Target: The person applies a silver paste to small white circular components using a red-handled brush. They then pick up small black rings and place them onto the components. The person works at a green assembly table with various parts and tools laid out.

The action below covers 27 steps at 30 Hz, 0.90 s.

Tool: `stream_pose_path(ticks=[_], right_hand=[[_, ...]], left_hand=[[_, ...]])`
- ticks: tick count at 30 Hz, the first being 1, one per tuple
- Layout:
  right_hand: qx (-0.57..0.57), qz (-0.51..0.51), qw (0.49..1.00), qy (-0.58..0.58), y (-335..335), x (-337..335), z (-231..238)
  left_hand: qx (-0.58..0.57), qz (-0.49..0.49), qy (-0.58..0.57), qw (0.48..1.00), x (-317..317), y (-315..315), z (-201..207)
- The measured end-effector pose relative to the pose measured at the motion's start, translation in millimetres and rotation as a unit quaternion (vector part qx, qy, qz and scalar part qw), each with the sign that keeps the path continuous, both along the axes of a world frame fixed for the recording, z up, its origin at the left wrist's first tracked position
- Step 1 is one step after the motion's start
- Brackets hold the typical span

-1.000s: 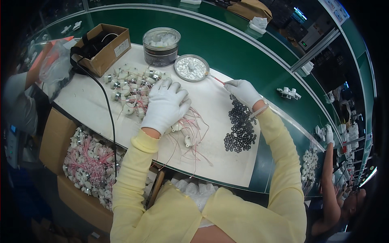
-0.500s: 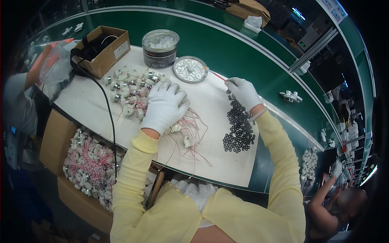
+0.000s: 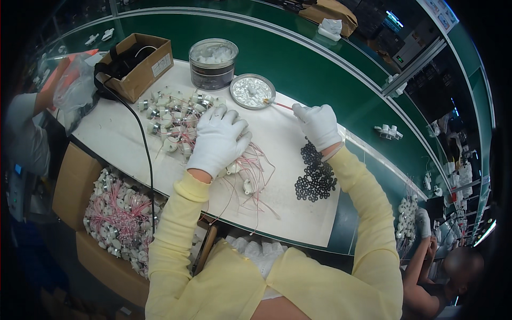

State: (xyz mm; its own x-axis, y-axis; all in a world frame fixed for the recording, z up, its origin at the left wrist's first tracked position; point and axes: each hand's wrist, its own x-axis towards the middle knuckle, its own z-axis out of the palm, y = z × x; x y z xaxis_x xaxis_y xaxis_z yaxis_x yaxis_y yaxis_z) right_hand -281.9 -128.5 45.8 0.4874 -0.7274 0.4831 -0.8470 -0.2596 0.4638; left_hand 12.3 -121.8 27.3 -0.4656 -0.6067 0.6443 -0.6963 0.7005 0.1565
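Note:
My left hand (image 3: 220,137), in a white glove, lies over a pile of small white round parts with silver metal caps and pink-red wires (image 3: 173,120). Its fingers are spread and curved over them; what is beneath the palm is hidden. In my white-gloved right hand (image 3: 319,125) a thin red-handled brush (image 3: 282,105) is pinched, pointing left. The brush tip touches the rim area of a round metal lid (image 3: 246,105) smeared with whitish paste. Just below the right hand, black rubber rings (image 3: 316,181) lie heaped on the white sheet.
Behind the pile stands an open tin of white paste (image 3: 212,72). A cardboard box (image 3: 146,72) holding something black is at the back left, with a black cable running down. A larger carton (image 3: 88,186) of wired parts sits below the table. Co-workers are at both sides.
My right hand has moved slightly left, bringing the brush tip to the lid. The left hand stays over the parts. At the right, the co-worker's gloved hand has shifted.

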Motion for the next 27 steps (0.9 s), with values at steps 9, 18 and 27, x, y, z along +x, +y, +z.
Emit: stream_pose_path(ticks=[9, 18, 27], right_hand=[[0.023, -0.008, 0.999, 0.040, 14, -6, 6], [0.044, -0.009, 0.998, -0.044, 20, -3, 17], [0.242, -0.083, 0.919, -0.301, 14, 16, 15]], left_hand=[[0.018, 0.006, -0.010, 1.000, 0, 1, 0], [0.005, 0.005, -0.001, 1.000, 1, 1, 0], [-0.007, -0.001, 0.008, 1.000, -1, -1, -1]])
